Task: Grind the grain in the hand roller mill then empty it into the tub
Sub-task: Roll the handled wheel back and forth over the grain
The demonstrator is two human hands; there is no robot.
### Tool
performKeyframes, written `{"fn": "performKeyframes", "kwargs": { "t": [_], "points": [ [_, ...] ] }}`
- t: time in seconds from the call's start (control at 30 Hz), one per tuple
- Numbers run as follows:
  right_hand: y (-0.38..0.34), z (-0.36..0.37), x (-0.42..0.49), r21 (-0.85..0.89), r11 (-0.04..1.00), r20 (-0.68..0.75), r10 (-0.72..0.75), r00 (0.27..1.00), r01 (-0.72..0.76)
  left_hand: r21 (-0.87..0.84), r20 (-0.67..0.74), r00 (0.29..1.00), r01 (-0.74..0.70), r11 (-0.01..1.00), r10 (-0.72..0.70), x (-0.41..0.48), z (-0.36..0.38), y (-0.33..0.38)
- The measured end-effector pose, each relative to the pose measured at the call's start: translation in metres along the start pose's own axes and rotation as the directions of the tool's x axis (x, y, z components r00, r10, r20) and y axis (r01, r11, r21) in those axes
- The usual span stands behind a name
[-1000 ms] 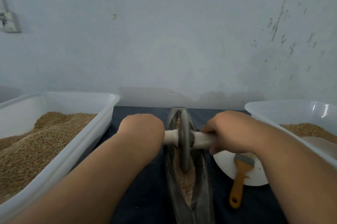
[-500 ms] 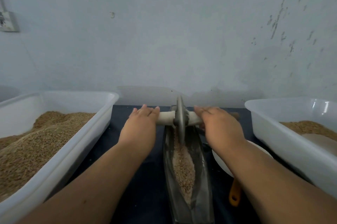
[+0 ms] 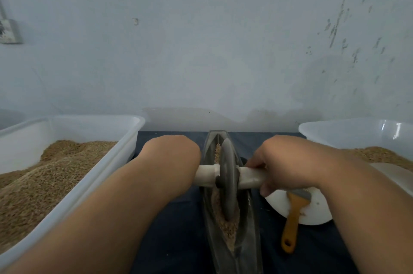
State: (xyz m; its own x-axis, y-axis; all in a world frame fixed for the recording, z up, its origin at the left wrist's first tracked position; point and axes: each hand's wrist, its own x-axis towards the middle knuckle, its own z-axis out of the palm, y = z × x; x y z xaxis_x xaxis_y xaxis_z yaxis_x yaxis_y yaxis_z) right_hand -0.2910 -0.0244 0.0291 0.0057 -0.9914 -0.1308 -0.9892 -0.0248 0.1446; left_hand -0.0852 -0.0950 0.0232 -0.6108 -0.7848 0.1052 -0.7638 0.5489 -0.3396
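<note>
Right hand [image 3: 288, 162] grips the axle handle [image 3: 249, 176]; left hand [image 3: 172, 157] covers its 9 o'clock end, fingers hidden. Press evenly; keep the wheel [image 3: 228, 184] upright in the trough [image 3: 253, 224].

1. The wall [image 3: 201, 50] is pale blue-grey, flecked with dark marks towards the right.
2. The left tub [image 3: 125, 146] and right tub [image 3: 335, 135] are translucent white; the grain [image 3: 55, 173] is tan-brown.
3. The table [image 3: 174, 240] is dark navy.
4. The wheel [image 3: 228, 184] and trough [image 3: 252, 229] are dark grey, and the handle [image 3: 206, 176] is off-white.
5. The plate [image 3: 317, 211] is white; the brush [image 3: 291, 218] is orange with a grey band.
</note>
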Motion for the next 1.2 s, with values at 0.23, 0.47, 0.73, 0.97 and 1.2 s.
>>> {"fn": "performKeyframes", "kwargs": {
  "t": [0.23, 0.47, 0.73, 0.97, 1.2],
  "points": [
    [0.007, 0.019, 0.031, 0.105, 0.987, -0.194, 0.14, 0.971, -0.122, -0.292, -0.172, 0.973, 0.097, 0.951, -0.153, 0.021, 0.028, -0.002],
    [0.024, 0.075, 0.065, 0.323, 0.937, -0.552, 0.302, 0.777, -0.135, -0.234, -0.246, 0.956, 0.103, 0.967, -0.161, 0.037, 0.071, -0.001],
    [0.018, 0.027, 0.03, 0.058, 0.989, -0.25, 0.143, 0.957, -0.133, -0.081, -0.189, 0.973, 0.121, 0.989, -0.135, 0.02, 0.031, 0.002],
    [0.009, -0.004, -0.006, 0.004, 1.0, 0.006, -0.003, 1.0, 0.003, 0.1, -0.009, 0.998, 0.062, 0.993, -0.061, 0.0, 0.0, 0.004],
    [0.009, 0.028, 0.042, 0.0, 0.984, -0.257, 0.172, 0.951, -0.178, -0.139, -0.082, 0.984, 0.147, 0.979, -0.16, 0.019, 0.024, 0.001]
  ]
}}
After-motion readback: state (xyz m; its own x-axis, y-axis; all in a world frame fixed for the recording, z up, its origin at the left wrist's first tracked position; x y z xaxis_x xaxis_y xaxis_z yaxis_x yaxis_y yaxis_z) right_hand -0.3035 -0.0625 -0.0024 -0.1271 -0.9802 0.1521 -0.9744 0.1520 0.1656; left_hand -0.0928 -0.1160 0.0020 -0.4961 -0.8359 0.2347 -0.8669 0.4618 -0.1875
